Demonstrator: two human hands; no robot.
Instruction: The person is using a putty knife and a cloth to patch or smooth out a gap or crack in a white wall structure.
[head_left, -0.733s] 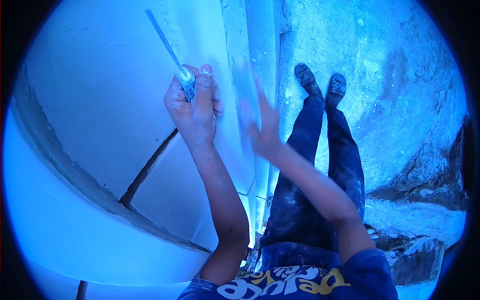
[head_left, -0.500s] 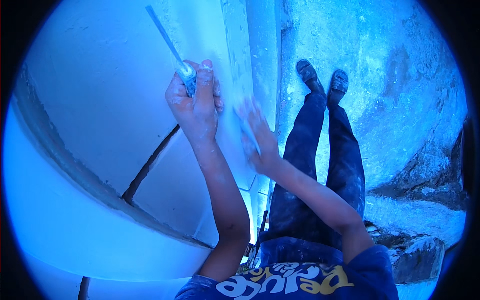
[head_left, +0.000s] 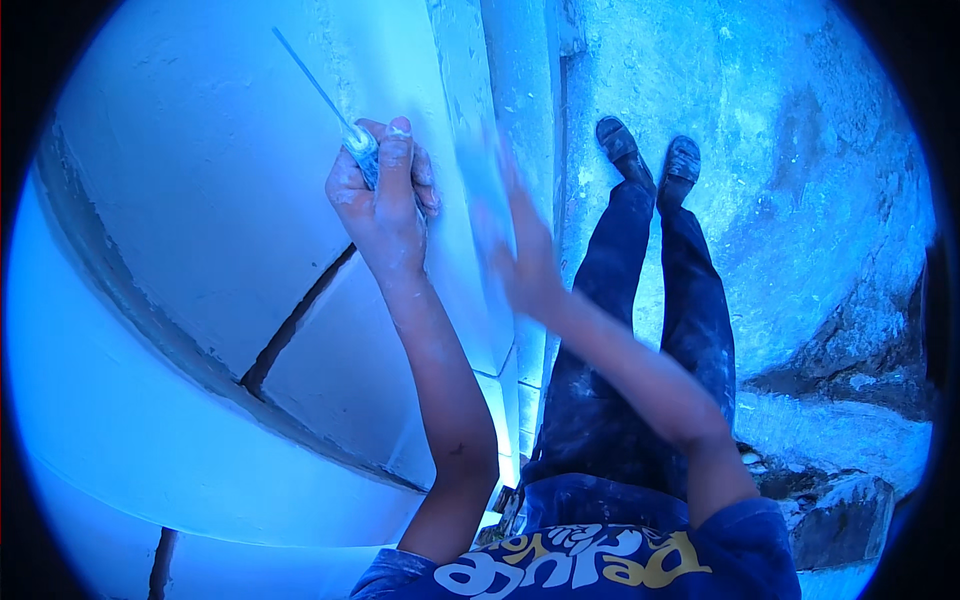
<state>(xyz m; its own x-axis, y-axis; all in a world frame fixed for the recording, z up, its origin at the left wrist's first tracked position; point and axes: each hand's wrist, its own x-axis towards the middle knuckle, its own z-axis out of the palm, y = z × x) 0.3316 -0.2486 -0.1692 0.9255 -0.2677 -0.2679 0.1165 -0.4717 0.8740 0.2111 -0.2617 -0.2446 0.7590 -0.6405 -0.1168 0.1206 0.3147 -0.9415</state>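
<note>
My left hand (head_left: 382,200) is closed around the short handle of a putty knife (head_left: 362,148). Its thin blade, seen nearly edge-on, points up and left over the pale wall surface (head_left: 230,170). White residue coats the handle and my fingers. Over the raised edge strip (head_left: 460,110) of that surface, my right hand (head_left: 528,260) is smeared by motion, with its fingers pointing away from me. A faint pale patch shows beside the palm; whether the hand holds anything is too blurred to make out.
A dark gap (head_left: 300,320) splits the pale panels, and a curved grey groove (head_left: 130,300) runs along the left. My legs and dark shoes (head_left: 650,155) are on the stained floor (head_left: 740,200) at right. Broken, rough blocks (head_left: 840,520) lie at lower right.
My right hand has swept a little farther up along the edge strip and blurred more. The left hand, still holding the putty knife, has shifted slightly left.
</note>
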